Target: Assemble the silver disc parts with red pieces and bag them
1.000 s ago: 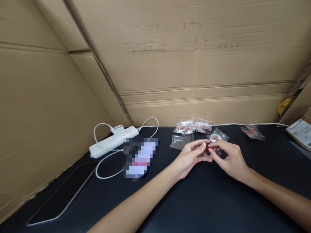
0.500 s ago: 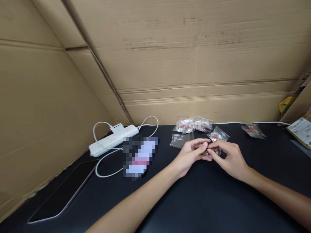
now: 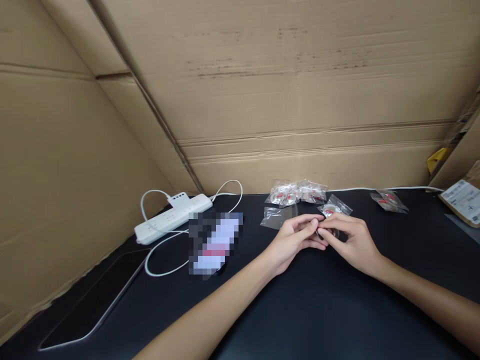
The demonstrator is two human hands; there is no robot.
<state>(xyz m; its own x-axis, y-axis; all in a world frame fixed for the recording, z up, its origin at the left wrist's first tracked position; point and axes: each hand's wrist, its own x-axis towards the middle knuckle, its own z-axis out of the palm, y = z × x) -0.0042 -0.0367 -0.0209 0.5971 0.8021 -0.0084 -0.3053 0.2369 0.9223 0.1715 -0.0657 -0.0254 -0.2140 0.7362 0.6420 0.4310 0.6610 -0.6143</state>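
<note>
My left hand (image 3: 296, 237) and my right hand (image 3: 352, 240) meet fingertip to fingertip over the black table. Both are closed in a pinch around something small, mostly hidden by the fingers; a dark sliver of it shows between them. Under my right fingers a pale, round-edged part peeks out, too covered to name. Just behind my right hand lies a clear plastic packet (image 3: 333, 206) with a whitish ring and a red piece inside. To the left of it, behind my left hand, is a flat clear bag (image 3: 277, 217).
Several similar packets (image 3: 294, 193) lie by the cardboard wall (image 3: 300, 100), another packet (image 3: 390, 201) farther right. At left are a white power strip (image 3: 174, 217) with cables, a blurred-out object (image 3: 216, 245) and a dark tablet-like slab (image 3: 97, 300). A labelled parcel (image 3: 462, 201) is far right.
Both hands keep their pinch at nearly the same spot, with slight finger movement at the small piece. The whole view has shifted a little.
</note>
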